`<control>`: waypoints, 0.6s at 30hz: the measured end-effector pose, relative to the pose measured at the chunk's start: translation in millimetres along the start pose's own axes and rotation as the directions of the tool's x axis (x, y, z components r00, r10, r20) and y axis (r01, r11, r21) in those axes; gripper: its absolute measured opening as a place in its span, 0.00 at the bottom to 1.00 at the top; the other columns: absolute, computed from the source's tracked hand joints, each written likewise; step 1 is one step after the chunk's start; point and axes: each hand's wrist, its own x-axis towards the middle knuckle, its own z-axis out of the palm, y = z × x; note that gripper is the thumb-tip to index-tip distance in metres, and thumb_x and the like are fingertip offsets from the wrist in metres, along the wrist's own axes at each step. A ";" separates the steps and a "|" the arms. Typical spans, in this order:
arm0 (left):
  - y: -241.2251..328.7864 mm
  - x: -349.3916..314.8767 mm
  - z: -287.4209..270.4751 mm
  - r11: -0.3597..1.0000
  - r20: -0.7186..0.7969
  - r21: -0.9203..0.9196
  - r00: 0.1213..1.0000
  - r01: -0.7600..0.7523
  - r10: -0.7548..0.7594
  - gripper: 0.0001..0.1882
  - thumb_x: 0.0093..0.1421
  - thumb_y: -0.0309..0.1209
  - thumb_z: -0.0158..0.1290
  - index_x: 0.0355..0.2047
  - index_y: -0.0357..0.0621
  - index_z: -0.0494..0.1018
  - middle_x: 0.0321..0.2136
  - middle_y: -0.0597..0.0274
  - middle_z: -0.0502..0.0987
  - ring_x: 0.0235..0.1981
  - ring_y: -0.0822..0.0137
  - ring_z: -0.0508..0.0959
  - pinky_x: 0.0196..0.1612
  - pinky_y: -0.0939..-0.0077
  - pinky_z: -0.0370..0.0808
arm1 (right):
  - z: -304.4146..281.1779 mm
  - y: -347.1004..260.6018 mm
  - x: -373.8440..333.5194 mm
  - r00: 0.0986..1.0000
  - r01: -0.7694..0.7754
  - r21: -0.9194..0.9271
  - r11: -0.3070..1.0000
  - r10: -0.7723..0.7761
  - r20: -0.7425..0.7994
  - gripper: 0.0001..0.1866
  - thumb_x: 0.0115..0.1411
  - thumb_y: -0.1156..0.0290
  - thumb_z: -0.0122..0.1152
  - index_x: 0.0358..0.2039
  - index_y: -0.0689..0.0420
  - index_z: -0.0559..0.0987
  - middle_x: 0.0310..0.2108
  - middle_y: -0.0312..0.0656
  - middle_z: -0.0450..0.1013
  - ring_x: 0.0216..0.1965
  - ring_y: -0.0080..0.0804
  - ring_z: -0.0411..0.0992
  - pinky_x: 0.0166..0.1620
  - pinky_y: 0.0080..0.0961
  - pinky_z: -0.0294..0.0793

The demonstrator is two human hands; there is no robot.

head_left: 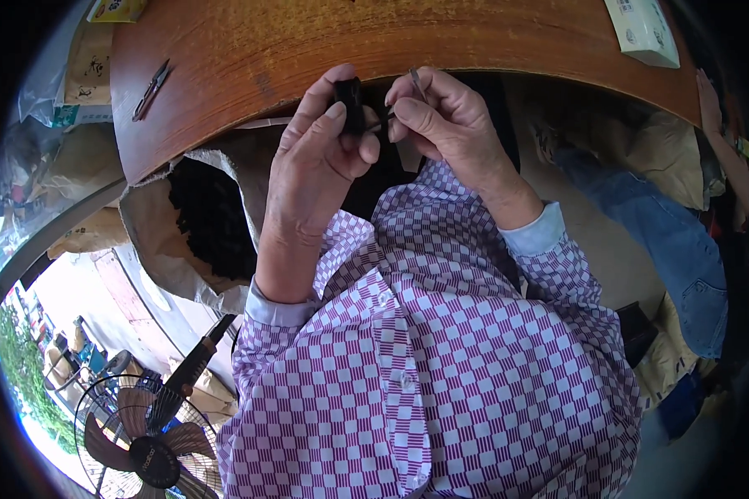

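Above the checked shirt (491, 366), the left hand (312, 158) pinches 1 small black part (351, 104), near the edge of the wooden table (391, 33). The right hand (453, 125), fingertips pressed together, grips a slim metal tool (417, 81) beside it. Work on this 1 part looks unfinished; how much is left, I cannot tell. Farther off, a paper sack (146, 220) holds black pieces (212, 220); snips (151, 90) lie on the table.
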 end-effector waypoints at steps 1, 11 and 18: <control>0.4 -2.3 -0.8 0.997 0.060 0.079 0.998 0.024 -0.029 0.19 0.65 0.27 0.43 0.57 0.42 0.61 0.31 0.54 0.76 0.23 0.69 0.76 0.25 0.83 0.74 | 0.3 0.9 1.3 1.000 0.001 0.042 0.999 -0.001 -0.009 0.11 0.62 0.64 0.55 0.40 0.56 0.74 0.22 0.29 0.71 0.17 0.07 0.64 0.16 0.05 0.55; -8.2 -12.0 -3.1 0.948 0.212 0.310 0.967 0.070 -0.141 0.23 0.66 0.29 0.42 0.61 0.42 0.57 0.29 0.55 0.76 0.20 0.74 0.74 0.19 0.89 0.67 | -7.2 1.3 -0.1 0.965 -0.188 0.124 0.974 0.160 0.206 0.19 0.60 0.60 0.58 0.47 0.59 0.73 0.24 0.31 0.72 0.21 0.15 0.72 0.20 0.07 0.65; -8.6 -13.7 -10.4 0.730 0.305 0.639 0.951 -0.243 0.050 0.24 0.63 0.25 0.47 0.60 0.39 0.58 0.35 0.57 0.76 0.32 0.71 0.79 0.32 0.87 0.75 | -2.8 4.2 3.0 0.981 -0.067 -0.181 0.981 0.099 0.169 0.16 0.63 0.63 0.54 0.45 0.61 0.72 0.26 0.33 0.72 0.23 0.14 0.71 0.26 0.10 0.72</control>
